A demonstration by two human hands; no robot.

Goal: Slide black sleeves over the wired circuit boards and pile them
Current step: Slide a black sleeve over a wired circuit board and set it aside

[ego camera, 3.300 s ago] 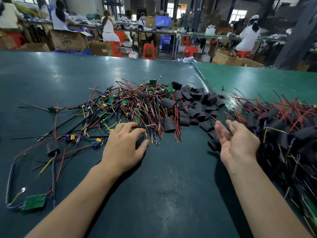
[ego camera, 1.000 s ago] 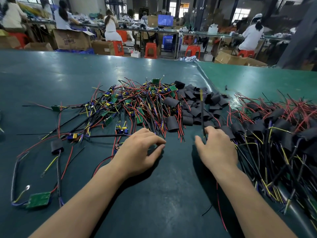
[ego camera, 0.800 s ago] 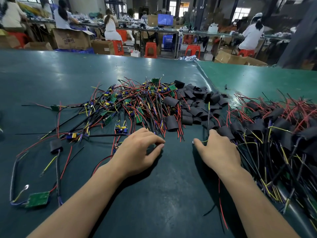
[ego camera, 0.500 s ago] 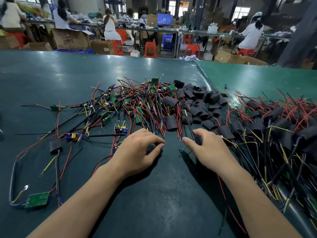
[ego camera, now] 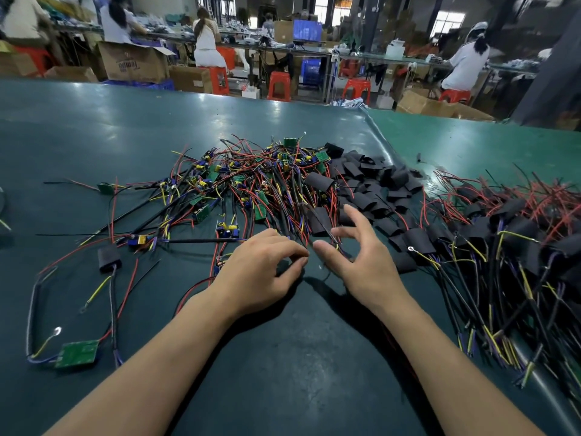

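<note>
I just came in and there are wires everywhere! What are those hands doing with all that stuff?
A person is putting little black sleeves over green circuit boards with coloured wires. The bare ones lie in a tangled heap in the middle of the table, and the finished ones are piled on the right. Right now the left hand rests at the heap's near edge with fingers curled, and the right hand reaches in beside it, fingers spread, to pick up the next piece.

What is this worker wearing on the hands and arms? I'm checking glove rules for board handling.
Nothing visible: the left hand and right hand are bare, with no gloves, rings, watch or wrist strap. Both forearms are uncovered to the frame edge; no sleeves show.
</note>
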